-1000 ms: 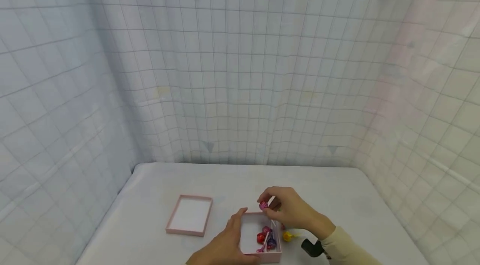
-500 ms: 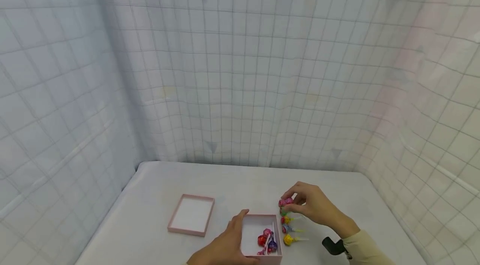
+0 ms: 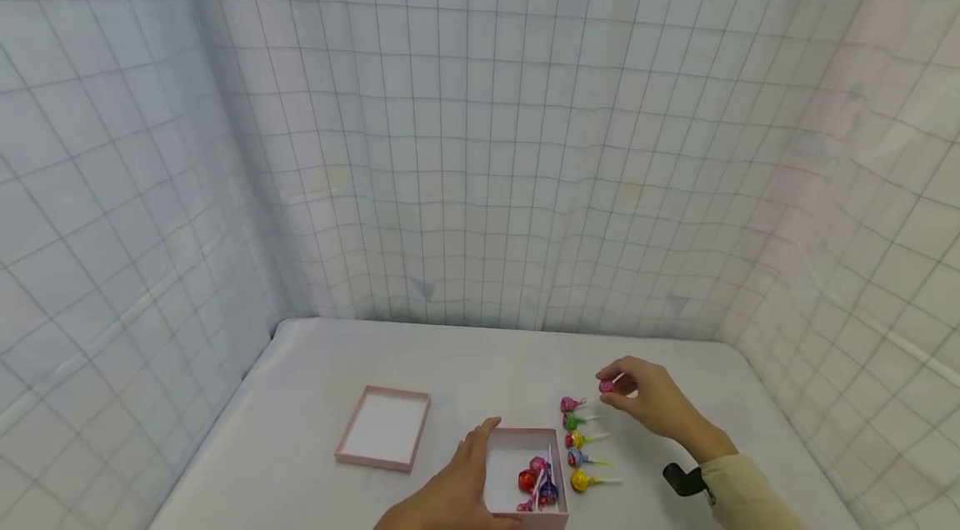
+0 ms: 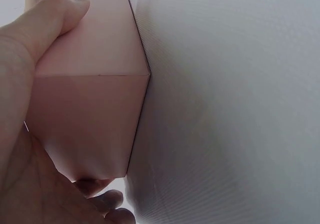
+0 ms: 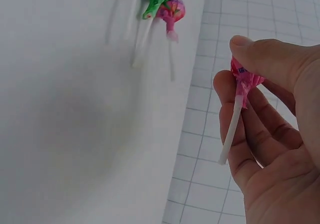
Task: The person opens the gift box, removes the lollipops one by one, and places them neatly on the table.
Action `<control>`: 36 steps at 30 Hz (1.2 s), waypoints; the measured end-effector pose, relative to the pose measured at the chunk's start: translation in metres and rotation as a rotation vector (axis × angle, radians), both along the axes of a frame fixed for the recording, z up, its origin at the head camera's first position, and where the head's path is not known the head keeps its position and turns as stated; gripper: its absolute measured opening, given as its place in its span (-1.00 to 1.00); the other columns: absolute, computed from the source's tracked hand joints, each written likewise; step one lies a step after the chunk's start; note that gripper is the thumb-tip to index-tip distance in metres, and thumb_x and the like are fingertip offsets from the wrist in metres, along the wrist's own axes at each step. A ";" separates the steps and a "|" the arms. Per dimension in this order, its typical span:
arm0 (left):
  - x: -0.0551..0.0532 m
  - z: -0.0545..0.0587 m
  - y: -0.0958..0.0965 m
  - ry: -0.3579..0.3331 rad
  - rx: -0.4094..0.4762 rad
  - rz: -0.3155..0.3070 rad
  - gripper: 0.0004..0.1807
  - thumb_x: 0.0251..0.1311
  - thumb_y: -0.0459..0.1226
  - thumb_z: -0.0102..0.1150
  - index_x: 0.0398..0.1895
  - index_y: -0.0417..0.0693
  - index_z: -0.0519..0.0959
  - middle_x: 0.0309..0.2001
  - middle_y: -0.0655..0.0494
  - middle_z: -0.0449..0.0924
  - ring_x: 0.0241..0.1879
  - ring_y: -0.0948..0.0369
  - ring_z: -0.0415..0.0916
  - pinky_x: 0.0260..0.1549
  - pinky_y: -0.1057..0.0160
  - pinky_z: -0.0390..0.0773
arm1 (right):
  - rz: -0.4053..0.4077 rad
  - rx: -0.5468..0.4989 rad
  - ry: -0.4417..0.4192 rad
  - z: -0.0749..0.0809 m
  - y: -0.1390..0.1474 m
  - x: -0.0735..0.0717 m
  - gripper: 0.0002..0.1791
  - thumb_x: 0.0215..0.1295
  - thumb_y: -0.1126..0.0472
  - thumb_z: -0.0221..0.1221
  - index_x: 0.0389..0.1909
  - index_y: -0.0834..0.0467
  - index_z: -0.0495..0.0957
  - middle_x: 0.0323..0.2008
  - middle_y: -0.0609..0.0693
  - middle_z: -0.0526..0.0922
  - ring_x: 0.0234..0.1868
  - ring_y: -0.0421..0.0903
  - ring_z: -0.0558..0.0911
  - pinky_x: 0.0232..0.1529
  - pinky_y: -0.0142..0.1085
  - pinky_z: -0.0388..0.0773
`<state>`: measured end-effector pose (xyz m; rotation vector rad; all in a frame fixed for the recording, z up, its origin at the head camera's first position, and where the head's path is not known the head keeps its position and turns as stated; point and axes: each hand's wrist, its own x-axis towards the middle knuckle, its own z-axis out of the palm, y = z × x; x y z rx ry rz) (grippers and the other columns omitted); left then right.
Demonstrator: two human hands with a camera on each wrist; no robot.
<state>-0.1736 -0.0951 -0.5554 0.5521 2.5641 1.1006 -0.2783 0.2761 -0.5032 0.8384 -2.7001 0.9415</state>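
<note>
Pink lollipop [image 5: 242, 83]: crinkled wrapper, white stick, held at far right of surface [image 3: 300, 463], just right of farthest row lollipop [image 3: 568, 404]. Wrapper partly hidden by thumb. Box lollipops [image 3: 527, 480] overlap, count unclear. Right hand [image 3: 651, 402] pinches wrapper, fingers curled. Left hand [image 3: 446, 490] grips pink box [image 4: 95, 48], thumb on near wall.

Gridded fabric walls [image 3: 465, 138], white table [image 3: 480, 367]
</note>
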 end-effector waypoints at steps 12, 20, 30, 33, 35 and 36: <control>0.000 0.007 0.002 -0.052 -0.013 0.042 0.58 0.03 0.29 0.75 0.94 0.15 -0.15 0.80 -0.31 0.22 0.66 -0.38 0.45 0.30 -0.66 0.65 | -0.115 0.058 0.015 -0.027 0.019 -0.013 -0.73 0.42 0.38 0.58 0.08 0.17 0.86 -0.04 -0.07 0.88 -0.05 -0.12 0.85 0.01 -0.22 0.86; 0.002 0.005 -0.001 -0.041 0.003 0.023 0.58 0.07 0.29 0.74 0.94 0.13 -0.16 0.80 -0.36 0.21 0.73 -0.53 0.29 0.35 -0.71 0.58 | -0.130 0.095 -0.100 -0.036 0.015 -0.011 -0.74 0.46 0.39 0.52 0.09 0.10 0.86 0.02 -0.09 0.89 0.04 -0.08 0.83 0.20 -0.04 0.84; 0.003 0.006 0.002 -0.053 -0.004 0.021 0.56 0.07 0.27 0.74 0.94 0.13 -0.15 0.82 -0.30 0.17 0.74 -0.51 0.27 0.40 -0.69 0.56 | -0.138 0.136 -0.138 -0.045 0.014 -0.011 -0.74 0.45 0.40 0.53 0.07 0.09 0.86 0.01 -0.11 0.88 0.03 -0.09 0.82 0.18 -0.02 0.84; 0.003 0.006 0.001 -0.054 -0.013 0.023 0.56 0.09 0.25 0.75 0.94 0.13 -0.15 0.81 -0.29 0.19 0.74 -0.50 0.27 0.41 -0.66 0.58 | -0.144 0.141 -0.148 -0.044 0.014 -0.010 -0.75 0.45 0.40 0.53 0.06 0.09 0.86 -0.01 -0.11 0.87 0.02 -0.11 0.80 0.17 -0.01 0.84; 0.003 0.006 0.001 -0.052 -0.018 0.023 0.55 0.09 0.25 0.75 0.94 0.14 -0.15 0.78 -0.27 0.23 0.73 -0.46 0.32 0.41 -0.62 0.61 | -0.149 0.142 -0.157 -0.043 0.013 -0.010 -0.76 0.45 0.40 0.53 0.05 0.09 0.86 -0.02 -0.12 0.87 0.00 -0.13 0.80 0.16 -0.03 0.84; 0.003 0.006 0.001 -0.054 -0.018 0.025 0.55 0.09 0.25 0.76 0.94 0.14 -0.15 0.78 -0.27 0.24 0.72 -0.45 0.34 0.40 -0.62 0.61 | -0.151 0.145 -0.160 -0.043 0.013 -0.009 -0.76 0.45 0.39 0.53 0.04 0.09 0.86 -0.03 -0.13 0.87 0.00 -0.14 0.79 0.15 -0.04 0.84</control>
